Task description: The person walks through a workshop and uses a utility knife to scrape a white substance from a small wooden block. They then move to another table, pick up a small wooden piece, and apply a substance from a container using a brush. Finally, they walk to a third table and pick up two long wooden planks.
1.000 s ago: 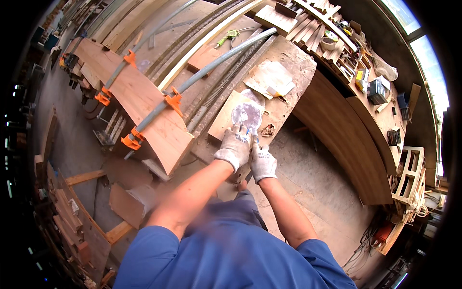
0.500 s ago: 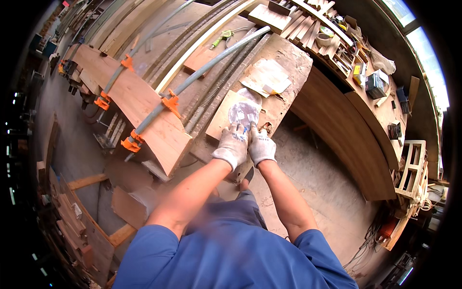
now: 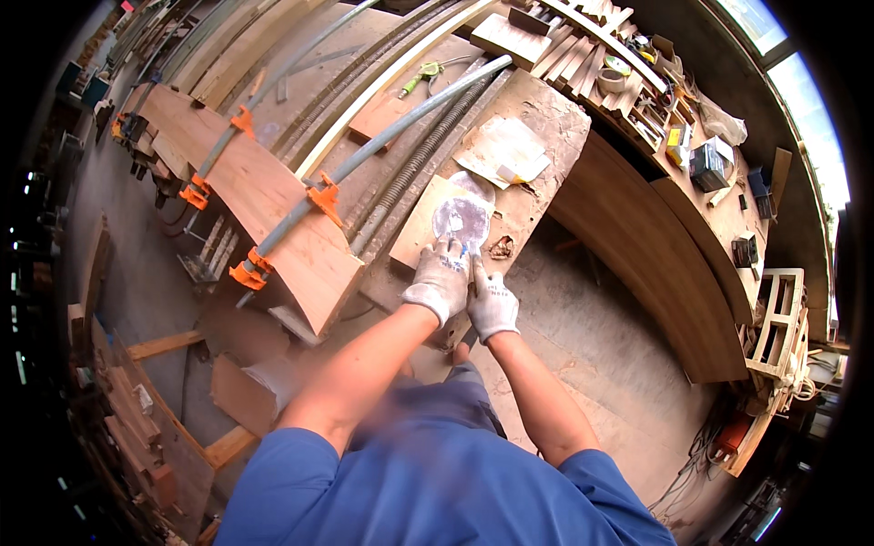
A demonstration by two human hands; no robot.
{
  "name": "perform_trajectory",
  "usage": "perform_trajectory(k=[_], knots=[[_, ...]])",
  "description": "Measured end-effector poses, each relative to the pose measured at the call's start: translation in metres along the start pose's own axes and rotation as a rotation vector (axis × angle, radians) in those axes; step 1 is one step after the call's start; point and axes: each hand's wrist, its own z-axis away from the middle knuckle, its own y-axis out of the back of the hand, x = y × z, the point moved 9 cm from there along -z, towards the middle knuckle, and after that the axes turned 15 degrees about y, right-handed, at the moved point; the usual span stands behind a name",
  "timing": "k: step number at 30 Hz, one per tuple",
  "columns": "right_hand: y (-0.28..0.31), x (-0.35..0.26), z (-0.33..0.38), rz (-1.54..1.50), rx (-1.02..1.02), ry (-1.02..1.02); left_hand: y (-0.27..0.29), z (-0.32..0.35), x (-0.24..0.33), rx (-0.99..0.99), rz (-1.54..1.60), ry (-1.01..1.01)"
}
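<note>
My hands wear pale grey work gloves over a small light wooden board [image 3: 411, 238] at the bench's near end. On the board lies a round, purple-grey disc dusted with white, like a sanding disc [image 3: 460, 218]. A second, paler disc [image 3: 475, 186] shows just beyond it. My left hand [image 3: 442, 276] rests on the board with its fingers stretched toward the disc's near edge. Close beside it, my right hand [image 3: 492, 300] points its index finger forward while the other fingers curl in. Anything inside that curl is hidden. A tiny blue spot shows between the fingertips.
White paper sheets [image 3: 503, 150] lie farther up the worn bench [image 3: 557, 109]. To the left, pipe clamps with orange jaws [image 3: 325, 200] cross a long wooden panel [image 3: 300, 246]. A green air gun [image 3: 421, 76] lies beyond. Curved wooden panels [image 3: 655, 264] stand at right.
My right hand has drawn back slightly toward me and its fingers have come off the disc, uncovering more of it. The left hand stays nearly in place.
</note>
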Motion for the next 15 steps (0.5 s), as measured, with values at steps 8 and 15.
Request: perform_trajectory(k=[8, 15], knots=[[0.017, -0.001, -0.022, 0.013, 0.154, 0.016, 0.0, -0.001, -0.001, 0.001, 0.018, 0.004], [0.023, 0.008, -0.039, 0.026, 0.121, 0.035, 0.003, 0.0, 0.001, -0.039, -0.005, 0.0]])
